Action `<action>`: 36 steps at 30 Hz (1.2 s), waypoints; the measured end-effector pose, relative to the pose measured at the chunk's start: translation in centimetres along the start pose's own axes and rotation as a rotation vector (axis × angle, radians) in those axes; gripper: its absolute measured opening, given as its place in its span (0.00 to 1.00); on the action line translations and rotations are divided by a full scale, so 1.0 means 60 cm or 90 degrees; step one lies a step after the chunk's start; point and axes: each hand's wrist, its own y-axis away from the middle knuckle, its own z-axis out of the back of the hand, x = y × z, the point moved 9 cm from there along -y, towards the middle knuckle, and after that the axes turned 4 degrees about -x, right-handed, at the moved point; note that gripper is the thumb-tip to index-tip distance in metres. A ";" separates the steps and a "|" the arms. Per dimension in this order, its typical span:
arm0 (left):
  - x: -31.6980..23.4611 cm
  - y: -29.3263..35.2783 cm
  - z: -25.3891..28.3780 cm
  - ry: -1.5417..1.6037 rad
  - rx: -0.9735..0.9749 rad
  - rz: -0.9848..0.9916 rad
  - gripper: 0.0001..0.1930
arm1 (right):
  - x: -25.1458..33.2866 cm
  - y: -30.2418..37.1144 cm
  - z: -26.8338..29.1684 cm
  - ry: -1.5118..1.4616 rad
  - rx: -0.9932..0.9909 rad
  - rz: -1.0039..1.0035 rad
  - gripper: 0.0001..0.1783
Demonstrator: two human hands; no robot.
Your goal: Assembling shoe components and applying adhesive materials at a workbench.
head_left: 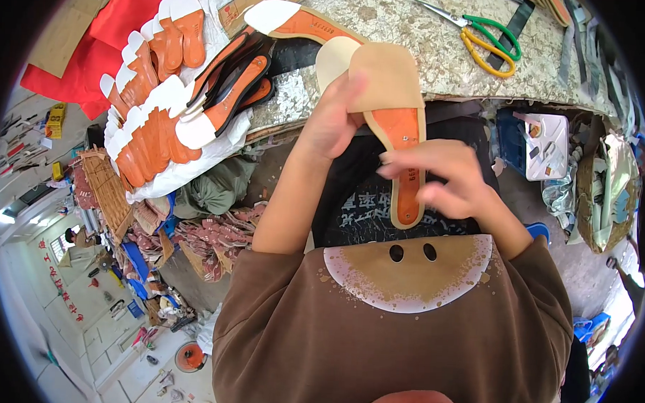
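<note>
My left hand is closed on a shoe insole, its thumb on the beige-covered wide front. The insole's narrow part and rounded heel are orange, with a pale rim and small metal rivets. A cream rounded piece shows behind the beige front; whether it is also held is hidden. My right hand is over the insole's narrow part, blurred, with fingers stretched out and thumb apart. Whether its fingertips touch the insole is unclear. Another orange insole with a white front lies on the worn table beyond.
Rows of orange insoles with white fronts lie at the left on white sheeting. Black-edged insoles are piled beside them. Green-and-yellow-handled scissors rest at the far right of the table. A white plastic container stands below its right edge.
</note>
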 end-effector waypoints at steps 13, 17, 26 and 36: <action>-0.106 -0.048 -0.042 -0.082 0.000 -0.129 0.15 | -0.106 0.150 0.144 -0.178 -0.467 -0.230 0.10; -0.104 -0.071 -0.107 -0.065 0.046 -0.185 0.13 | -0.103 0.104 0.096 -0.668 -0.345 -0.346 0.31; -0.115 -0.093 -0.125 -0.210 0.081 -0.219 0.08 | -0.094 0.106 0.118 -0.501 -0.153 -0.503 0.25; -0.130 -0.009 0.083 -0.283 -0.190 -0.284 0.15 | -0.067 -0.001 0.565 0.497 -0.504 -0.391 0.21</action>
